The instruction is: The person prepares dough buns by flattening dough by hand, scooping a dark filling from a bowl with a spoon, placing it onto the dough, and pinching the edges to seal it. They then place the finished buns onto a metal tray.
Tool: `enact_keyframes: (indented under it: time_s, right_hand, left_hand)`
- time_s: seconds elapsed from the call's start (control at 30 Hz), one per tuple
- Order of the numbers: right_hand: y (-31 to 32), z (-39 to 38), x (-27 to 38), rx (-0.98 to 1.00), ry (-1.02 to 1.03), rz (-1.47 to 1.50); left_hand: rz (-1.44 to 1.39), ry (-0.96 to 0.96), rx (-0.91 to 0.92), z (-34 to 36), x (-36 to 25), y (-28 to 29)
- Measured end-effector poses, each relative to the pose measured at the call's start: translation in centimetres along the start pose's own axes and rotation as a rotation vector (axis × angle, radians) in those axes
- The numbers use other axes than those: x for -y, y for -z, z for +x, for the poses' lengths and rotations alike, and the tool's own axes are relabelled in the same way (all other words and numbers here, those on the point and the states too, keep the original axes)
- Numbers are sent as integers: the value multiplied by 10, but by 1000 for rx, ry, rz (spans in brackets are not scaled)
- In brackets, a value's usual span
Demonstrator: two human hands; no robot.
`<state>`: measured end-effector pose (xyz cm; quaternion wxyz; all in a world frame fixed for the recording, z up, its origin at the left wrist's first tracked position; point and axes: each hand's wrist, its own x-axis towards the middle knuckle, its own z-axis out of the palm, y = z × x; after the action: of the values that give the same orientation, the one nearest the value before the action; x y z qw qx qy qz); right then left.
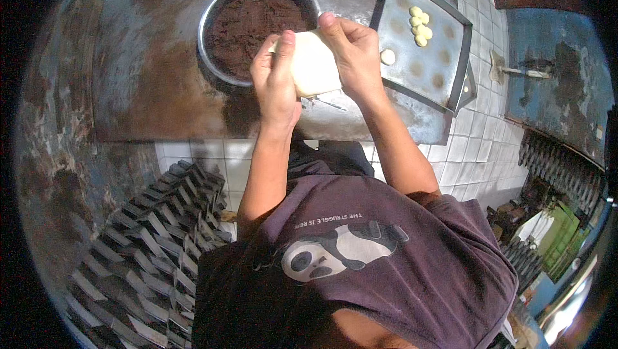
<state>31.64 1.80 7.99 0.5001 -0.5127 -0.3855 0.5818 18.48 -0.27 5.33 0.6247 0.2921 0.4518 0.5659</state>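
Between both hands I hold up a flattened piece of pale dough (313,66), a little above the near side of the work table. My left hand (275,75) grips its left edge, thumb on top and fingers curled. At its right edge, my right hand (354,53) pinches the dough with the thumb up. Just beyond my left hand stands a round metal bowl (205,49) filled with a dark brown, crumbly paste (257,24). To the right of my right hand, a lone dough ball (387,56) lies on a metal baking tray (402,82).
Several small dough balls (420,26) sit clustered on the tray, whose raised rim reaches the right side of the stained metal table (148,91). Stacks of dark metal strips or moulds (148,259) stand on the floor at the lower left. White tiles (476,136) cover the floor.
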Motion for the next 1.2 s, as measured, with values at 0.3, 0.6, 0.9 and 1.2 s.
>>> enact_keyframes:
  time_s: [0.3,0.6,0.9,1.2]
  right_hand:
    - [-27,-16,21,249,138,-769]
    - [107,-68,-295,410,59,-1637]
    - [26,22,-137,490,249,-1471]
    - [3,83,-178,790,454,-1765]
  left_hand:
    - [587,-566,452,-14,40,91]
    - [778,-185,-18,-13,52,200]
    - [495,195,-304,-32,9,223]
    - [682,51,-311,-33,2,203]
